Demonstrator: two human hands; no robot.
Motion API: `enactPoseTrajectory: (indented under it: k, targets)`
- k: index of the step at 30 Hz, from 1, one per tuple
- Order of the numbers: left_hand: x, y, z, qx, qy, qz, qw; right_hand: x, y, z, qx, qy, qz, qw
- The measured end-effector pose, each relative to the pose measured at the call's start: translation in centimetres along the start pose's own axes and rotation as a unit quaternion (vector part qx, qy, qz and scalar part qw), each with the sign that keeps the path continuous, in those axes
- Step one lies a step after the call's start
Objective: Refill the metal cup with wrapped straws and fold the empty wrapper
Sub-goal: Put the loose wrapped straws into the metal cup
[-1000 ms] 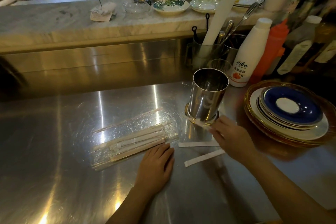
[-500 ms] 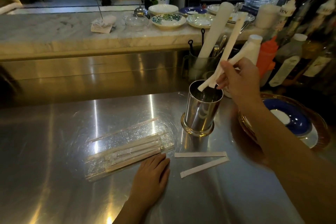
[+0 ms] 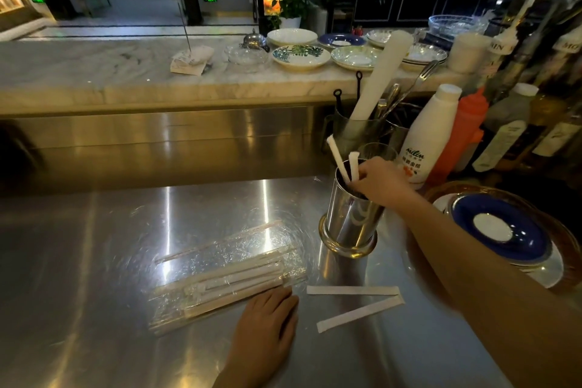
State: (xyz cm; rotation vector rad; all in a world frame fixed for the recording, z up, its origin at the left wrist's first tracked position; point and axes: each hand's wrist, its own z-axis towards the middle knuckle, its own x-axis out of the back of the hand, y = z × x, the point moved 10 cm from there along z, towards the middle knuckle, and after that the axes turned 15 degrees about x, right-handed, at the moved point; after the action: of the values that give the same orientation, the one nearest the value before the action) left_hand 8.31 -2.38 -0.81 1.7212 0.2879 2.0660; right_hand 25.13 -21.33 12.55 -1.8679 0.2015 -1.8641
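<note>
A shiny metal cup (image 3: pixel 351 224) stands upright on the steel counter. Two white wrapped straws (image 3: pixel 343 162) poke out of its mouth. My right hand (image 3: pixel 382 181) is at the cup's rim, fingers pinched on the nearer straw. A clear plastic wrapper (image 3: pixel 230 271) lies flat to the left of the cup with several wrapped straws inside. My left hand (image 3: pixel 267 327) rests flat on the counter, fingertips touching the wrapper's near corner. Two loose wrapped straws (image 3: pixel 356 301) lie on the counter in front of the cup.
A stack of plates (image 3: pixel 504 233) with a blue one on top sits right of the cup, under my forearm. Behind the cup stand a white bottle (image 3: pixel 428 135), an orange bottle, a utensil holder (image 3: pixel 356 132) and glass bottles. A marble ledge (image 3: pixel 126 79) with dishes runs behind.
My right hand picked straws off the counter, lifted them over the cup and lowered them in; they now stand inside. My left hand stayed at the wrapper.
</note>
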Motion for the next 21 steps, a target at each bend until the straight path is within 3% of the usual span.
enactPoseTrajectory:
  k: [2,7,9,12,16,18,21]
  targets:
    - [-0.1,0.0,0.0,0.001,0.001,-0.001,1.0,-0.8,-0.1,0.2,0.004,-0.05,-0.045,0.998]
    - [-0.4,-0.2,0.1,0.006,-0.004,-0.003,1.0,-0.8,-0.7,0.3,0.02,-0.088,-0.039,0.995]
    - [-0.5,-0.3,0.1,0.01,-0.005,-0.008,1.0,0.4,-0.9,0.0,0.02,-0.044,-0.01,0.999]
    - [-0.4,-0.3,0.1,0.015,-0.007,-0.013,1.0,3.5,-2.0,-1.2,0.04,0.097,0.063,0.992]
    - [-0.6,-0.4,0.1,0.024,-0.02,-0.023,0.999,5.0,-6.0,-5.5,0.188,0.203,0.097,0.956]
    - [-0.7,-0.4,0.1,0.026,-0.026,-0.023,0.999,3.3,-7.6,-7.9,0.251,0.188,0.08,0.946]
    - [-0.7,-0.5,0.1,0.026,-0.032,-0.023,0.999,-2.7,-7.5,-9.5,0.261,0.036,0.065,0.963]
